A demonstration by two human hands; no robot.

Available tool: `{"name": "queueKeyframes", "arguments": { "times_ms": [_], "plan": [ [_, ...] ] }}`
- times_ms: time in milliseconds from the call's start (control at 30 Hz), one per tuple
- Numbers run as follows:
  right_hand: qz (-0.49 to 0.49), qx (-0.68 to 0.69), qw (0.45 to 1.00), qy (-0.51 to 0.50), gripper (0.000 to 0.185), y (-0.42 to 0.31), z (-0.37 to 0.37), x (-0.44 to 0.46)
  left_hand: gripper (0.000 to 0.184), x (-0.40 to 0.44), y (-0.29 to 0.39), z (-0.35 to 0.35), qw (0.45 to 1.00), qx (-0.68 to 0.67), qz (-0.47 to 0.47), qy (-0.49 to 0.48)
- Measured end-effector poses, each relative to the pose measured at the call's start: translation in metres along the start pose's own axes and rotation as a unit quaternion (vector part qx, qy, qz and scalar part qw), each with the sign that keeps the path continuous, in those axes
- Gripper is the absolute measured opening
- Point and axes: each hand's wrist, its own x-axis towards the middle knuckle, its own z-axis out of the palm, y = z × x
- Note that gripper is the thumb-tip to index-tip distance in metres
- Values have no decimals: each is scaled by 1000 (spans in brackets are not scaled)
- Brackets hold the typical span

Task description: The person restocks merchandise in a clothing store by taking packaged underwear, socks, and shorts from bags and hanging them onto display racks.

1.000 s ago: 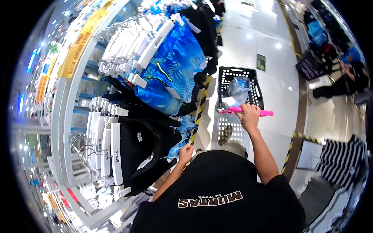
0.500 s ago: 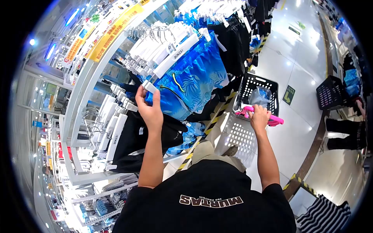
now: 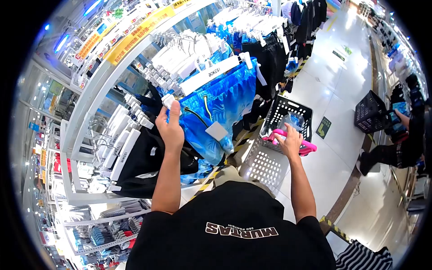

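My left hand [image 3: 170, 129] pinches the clip end of a white hanger [image 3: 209, 75] marked BOKESI. From this hanger hangs a pair of blue swim shorts [image 3: 211, 112] with a pale leaf print, a drawstring and a pale hanging tag [image 3: 217, 131]. The shorts are turned out from the row of hangers behind them. My right hand [image 3: 291, 141] is over the pink handle [image 3: 308, 146] of a black shopping basket [image 3: 271, 112], its fingers spread and not wrapped round the handle. Inside the basket lies a clear-wrapped item [image 3: 293, 122] I cannot make out.
Black shorts [image 3: 139, 159] hang on the rail at the near left. Past the blue shorts are more dark garments [image 3: 270, 56]. Across the tiled aisle a person in dark clothes [image 3: 387, 155] stands by another black basket [image 3: 370, 112]. Striped cloth [image 3: 364, 257] lies at the lower right.
The blue shorts have swung outward, and their tag now shows in front. My right hand has loosened from the pink handle and spread its fingers. The other person has stepped.
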Motion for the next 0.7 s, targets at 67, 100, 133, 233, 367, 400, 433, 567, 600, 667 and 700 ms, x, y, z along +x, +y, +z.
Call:
{"name": "queueKeyframes", "arguments": {
  "times_ms": [67, 100, 133, 233, 367, 400, 433, 567, 600, 667, 700],
  "plan": [
    [54, 160, 986, 3, 54, -9, -11, 5, 30, -8, 17, 6, 1000, 21, 11, -3],
    [83, 247, 965, 11, 52, -17, -17, 7, 29, -17, 21, 11, 999, 25, 25, -7],
    [113, 333, 936, 18, 49, -28, -25, 6, 27, -29, 24, 17, 999, 30, 37, -14],
    [137, 599, 788, -47, 38, -82, -87, 4, 25, -74, 19, 31, 996, 30, 24, -81],
    [97, 737, 665, -66, 58, -114, -115, -8, 20, -132, -2, 50, 973, 49, 47, -220],
    [144, 739, 655, -65, 62, -115, -117, -10, 20, -137, -5, 57, 955, 50, 117, -267],
    [179, 722, 664, -73, 63, -110, -115, -11, 21, -144, -4, 59, 940, 58, 95, -322],
    [239, 697, 670, -93, 75, -102, -110, -21, 30, -172, -20, 69, 874, 60, 97, -473],
    [249, 696, 664, -111, 73, -99, -110, -24, 33, -176, -23, 72, 865, 54, 104, -488],
    [280, 689, 658, -117, 65, -91, -101, -30, 38, -179, -27, 78, 843, 60, 131, -519],
    [273, 693, 659, -104, 60, -87, -97, -30, 41, -178, -25, 83, 834, 66, 143, -528]
  ]
}}
